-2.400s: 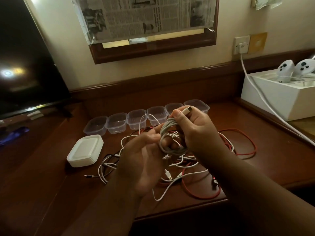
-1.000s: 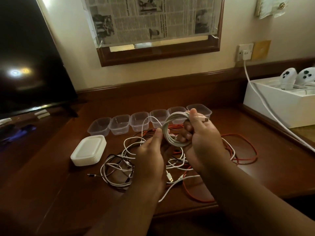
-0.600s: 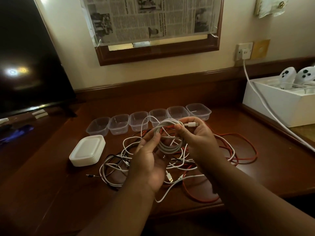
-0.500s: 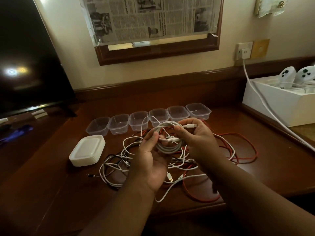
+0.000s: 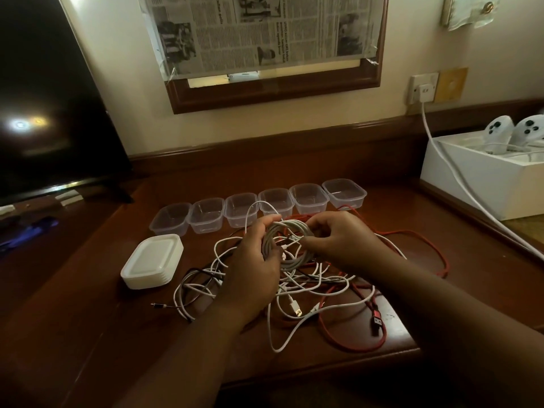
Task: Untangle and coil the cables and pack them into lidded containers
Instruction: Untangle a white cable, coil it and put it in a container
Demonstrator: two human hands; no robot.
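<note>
A coiled white cable (image 5: 290, 231) hangs between both hands just above the tangle. My left hand (image 5: 253, 269) grips the coil's left side, with its fingers curled round the loops. My right hand (image 5: 338, 242) pinches the coil's right side near the cable end. Beneath them lies a tangle of white, black and red cables (image 5: 309, 290) on the wooden desk (image 5: 103, 290). A red cable (image 5: 421, 245) loops out to the right. Several clear, lidless containers (image 5: 241, 213) stand in a row behind the tangle. A stack of white lids (image 5: 151, 262) sits to the left.
A dark television (image 5: 44, 98) stands at the left. A white box (image 5: 482, 184) with two white controllers (image 5: 515, 134) sits at the right, and a white power cord (image 5: 459, 184) runs from the wall socket (image 5: 422, 89) across it. The desk's front edge is close below the tangle.
Both hands have lowered the white coil toward the tangle. The cable end my right hand held out above the coil is now tucked in at the coil's right side.
</note>
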